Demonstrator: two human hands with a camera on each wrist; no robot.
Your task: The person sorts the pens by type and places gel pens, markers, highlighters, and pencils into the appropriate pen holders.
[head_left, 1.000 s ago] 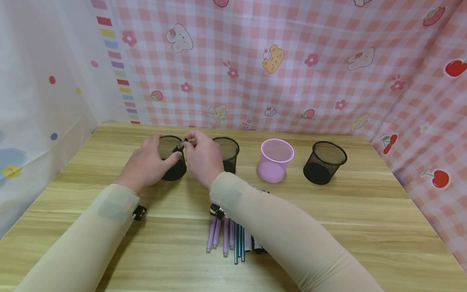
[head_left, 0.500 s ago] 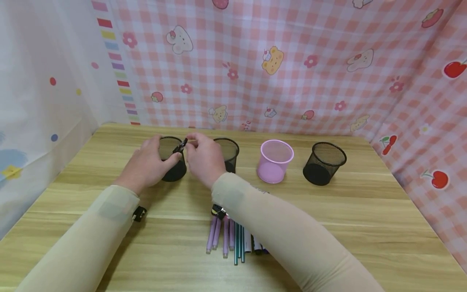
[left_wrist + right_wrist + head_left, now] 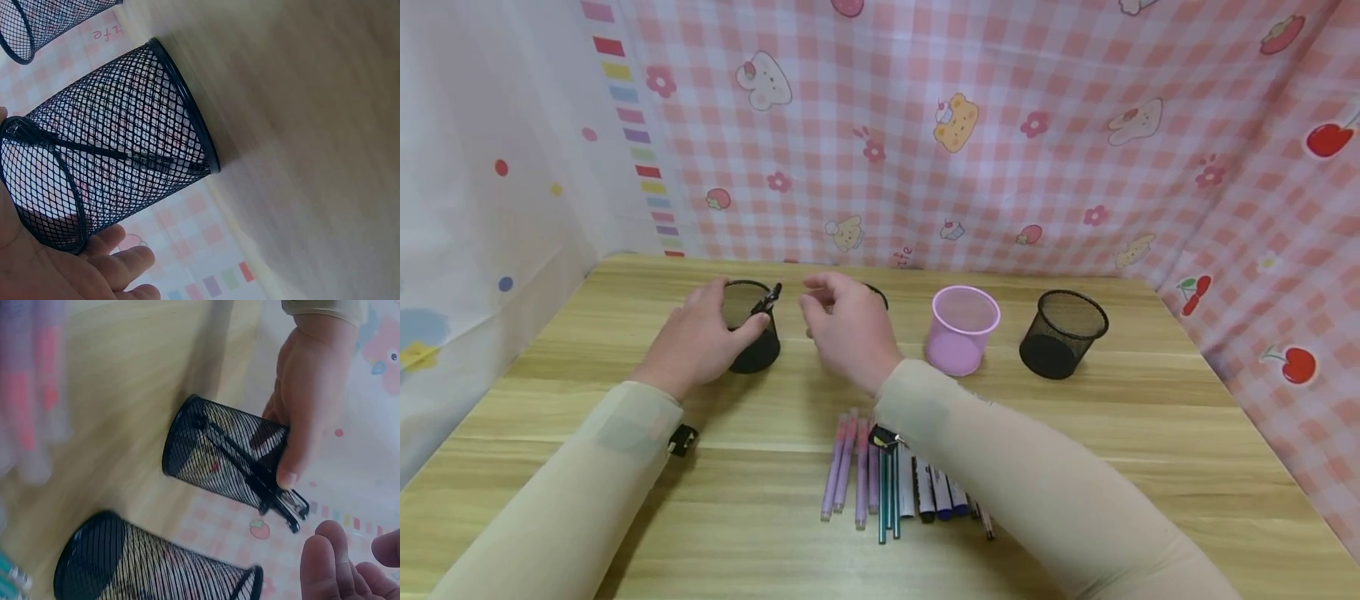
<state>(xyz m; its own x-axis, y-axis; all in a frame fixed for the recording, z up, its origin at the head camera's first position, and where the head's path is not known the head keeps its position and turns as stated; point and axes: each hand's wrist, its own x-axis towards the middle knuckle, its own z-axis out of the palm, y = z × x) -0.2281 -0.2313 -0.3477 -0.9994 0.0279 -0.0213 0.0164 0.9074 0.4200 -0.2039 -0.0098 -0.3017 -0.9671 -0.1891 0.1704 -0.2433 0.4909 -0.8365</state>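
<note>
My left hand (image 3: 696, 342) holds the leftmost black mesh pen cup (image 3: 757, 353) near its rim, thumb on the near side and fingers around the far side. Dark clip pens (image 3: 250, 472) lean inside this cup, their clip ends sticking out over the rim by the thumb. Just right of it, my right hand (image 3: 853, 333) hovers with loosely bent fingers and nothing between them. Behind that hand, a second black mesh cup (image 3: 156, 562) is mostly hidden in the head view.
A pink mesh cup (image 3: 957, 354) and another black mesh cup (image 3: 1051, 357) stand to the right. In front lie lavender pens (image 3: 831, 483), teal pencils (image 3: 883, 508) and several white-barrelled markers (image 3: 942, 496), partly under my right forearm. A checked curtain (image 3: 955, 183) hangs behind the table.
My right hand has let go of a dark pen's top and drawn back to the right. The pen now leans in the left cup, which my left hand still holds.
</note>
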